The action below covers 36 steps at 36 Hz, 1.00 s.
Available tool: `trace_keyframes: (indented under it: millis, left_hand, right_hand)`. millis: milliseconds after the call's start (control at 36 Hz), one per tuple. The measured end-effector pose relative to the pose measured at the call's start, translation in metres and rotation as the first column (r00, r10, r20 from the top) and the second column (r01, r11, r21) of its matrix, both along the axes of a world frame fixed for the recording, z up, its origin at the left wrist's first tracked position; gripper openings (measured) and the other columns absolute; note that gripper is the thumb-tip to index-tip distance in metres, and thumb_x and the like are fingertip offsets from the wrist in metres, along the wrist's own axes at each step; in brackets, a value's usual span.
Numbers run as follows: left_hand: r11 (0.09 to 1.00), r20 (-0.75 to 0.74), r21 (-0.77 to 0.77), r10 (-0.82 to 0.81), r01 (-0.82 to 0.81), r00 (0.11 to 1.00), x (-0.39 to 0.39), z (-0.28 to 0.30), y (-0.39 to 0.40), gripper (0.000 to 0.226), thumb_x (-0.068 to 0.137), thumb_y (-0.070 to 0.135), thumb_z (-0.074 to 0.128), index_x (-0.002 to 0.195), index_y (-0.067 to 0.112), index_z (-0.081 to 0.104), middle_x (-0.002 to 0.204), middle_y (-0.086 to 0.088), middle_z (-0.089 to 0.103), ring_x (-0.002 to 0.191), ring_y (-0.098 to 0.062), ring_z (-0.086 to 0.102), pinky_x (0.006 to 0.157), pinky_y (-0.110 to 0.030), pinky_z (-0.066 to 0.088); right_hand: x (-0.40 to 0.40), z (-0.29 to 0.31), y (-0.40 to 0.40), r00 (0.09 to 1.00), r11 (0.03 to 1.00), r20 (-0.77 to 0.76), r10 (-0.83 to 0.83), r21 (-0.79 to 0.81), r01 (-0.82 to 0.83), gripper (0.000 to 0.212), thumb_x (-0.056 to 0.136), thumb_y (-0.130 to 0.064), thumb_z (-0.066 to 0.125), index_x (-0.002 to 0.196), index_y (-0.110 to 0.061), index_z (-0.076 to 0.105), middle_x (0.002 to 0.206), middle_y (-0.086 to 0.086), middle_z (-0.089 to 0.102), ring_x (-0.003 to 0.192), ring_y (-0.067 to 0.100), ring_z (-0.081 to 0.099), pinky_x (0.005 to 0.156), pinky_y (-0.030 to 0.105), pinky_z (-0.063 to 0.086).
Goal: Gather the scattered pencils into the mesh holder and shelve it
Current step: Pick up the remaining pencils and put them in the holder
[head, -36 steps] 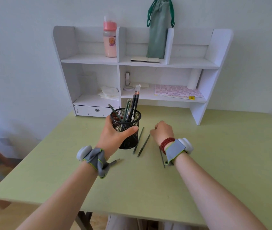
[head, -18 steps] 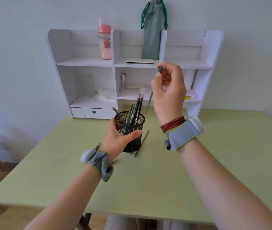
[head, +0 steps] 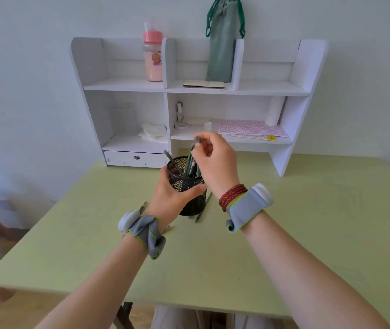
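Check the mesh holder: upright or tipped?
Upright. The mesh holder stands base-down on the table, gripped by the left hand, pencils poking out the top.

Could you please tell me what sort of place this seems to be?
Probably a home study corner: a green desk against a wall, a white desktop shelf holding stationery and a label sheet, and a mesh holder of pencils.
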<state>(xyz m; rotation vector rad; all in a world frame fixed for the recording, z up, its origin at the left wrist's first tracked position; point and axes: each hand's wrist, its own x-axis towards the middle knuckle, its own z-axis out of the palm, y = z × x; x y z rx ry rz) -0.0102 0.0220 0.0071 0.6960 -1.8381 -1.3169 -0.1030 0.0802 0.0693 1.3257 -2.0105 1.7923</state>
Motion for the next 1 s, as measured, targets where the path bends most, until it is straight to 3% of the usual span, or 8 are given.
trace_keyframes:
  millis: [111,278,417,556,639,750,889,1000]
  left_hand:
    - [1.0,-0.012,0.004,0.003,-0.003,1.0,0.001,-0.001,-0.003,0.076,0.061,0.035,0.085,0.123,0.018,0.045,0.117,0.003,0.062,0.109,-0.01,0.059,0.099,-0.04,0.047]
    - [1.0,0.005,0.01,0.03,-0.03,1.0,0.003,-0.004,-0.007,0.075,0.061,0.034,0.085,0.123,0.017,0.046,0.115,0.003,0.062,0.106,-0.007,0.059,0.097,-0.034,0.048]
    - [0.998,0.009,0.031,0.062,-0.062,0.998,0.009,-0.004,-0.016,0.072,0.061,0.035,0.085,0.121,0.019,0.047,0.113,0.006,0.063,0.104,-0.005,0.059,0.093,-0.03,0.047]
    - [0.996,0.017,0.026,0.09,-0.09,0.996,0.013,-0.003,-0.024,0.069,0.062,0.036,0.084,0.118,0.021,0.046,0.107,0.013,0.061,0.098,0.005,0.057,0.082,-0.02,0.044]
    - [0.994,0.015,0.024,0.106,-0.106,0.994,0.016,-0.003,-0.027,0.069,0.061,0.039,0.083,0.117,0.024,0.045,0.106,0.015,0.059,0.099,0.006,0.055,0.077,-0.015,0.042]
    - [0.994,0.013,0.021,0.111,-0.111,0.994,0.017,-0.003,-0.027,0.069,0.06,0.041,0.084,0.115,0.026,0.045,0.106,0.017,0.059,0.098,0.007,0.055,0.076,-0.015,0.042]
    - [0.993,0.01,0.027,0.116,-0.116,0.993,0.019,-0.005,-0.03,0.071,0.059,0.044,0.084,0.116,0.027,0.045,0.105,0.018,0.059,0.098,0.007,0.055,0.077,-0.016,0.043]
    - [0.993,0.008,0.025,0.116,-0.116,0.993,0.02,-0.005,-0.031,0.072,0.058,0.045,0.083,0.116,0.027,0.044,0.106,0.018,0.059,0.099,0.005,0.055,0.076,-0.015,0.043]
  right_hand:
    - [-0.003,-0.006,-0.004,0.998,0.996,-0.052,-0.032,0.078,0.036,0.018,0.084,-0.008,0.055,0.098,-0.01,0.066,0.088,0.007,0.064,0.077,0.014,0.053,0.075,0.025,0.047]
    - [-0.016,-0.014,-0.009,0.979,0.973,-0.148,-0.142,0.159,0.165,0.024,0.089,-0.015,0.053,0.11,-0.011,0.065,0.093,0.004,0.066,0.097,0.02,0.052,0.079,0.02,0.034]
    - [-0.028,-0.018,-0.007,0.982,0.974,-0.121,-0.145,0.158,0.163,0.026,0.091,-0.017,0.052,0.114,-0.011,0.063,0.095,0.003,0.066,0.098,0.022,0.053,0.085,0.024,0.037]
    - [-0.038,-0.032,-0.004,0.981,0.953,-0.082,-0.175,0.236,0.19,0.02,0.089,-0.014,0.053,0.102,-0.009,0.067,0.098,0.007,0.07,0.092,0.025,0.06,0.083,0.027,0.043]
    - [-0.044,-0.049,-0.005,0.983,0.884,-0.086,-0.16,0.431,0.181,0.019,0.089,-0.015,0.053,0.098,-0.009,0.069,0.099,0.01,0.072,0.094,0.03,0.064,0.085,0.034,0.05]
    - [-0.044,-0.072,-0.007,0.995,0.757,-0.098,-0.024,0.648,0.082,0.023,0.089,-0.012,0.05,0.101,-0.014,0.069,0.108,0.01,0.069,0.104,0.031,0.06,0.092,0.041,0.047]
    - [-0.04,-0.088,-0.012,0.957,0.631,-0.253,0.144,0.768,0.108,0.03,0.089,-0.008,0.044,0.102,-0.023,0.066,0.111,0.005,0.064,0.11,0.028,0.052,0.094,0.039,0.039]
    - [-0.038,-0.095,-0.019,0.928,0.598,-0.312,0.203,0.79,0.135,0.036,0.086,-0.002,0.043,0.105,-0.024,0.064,0.113,0.004,0.062,0.112,0.028,0.048,0.093,0.038,0.033]
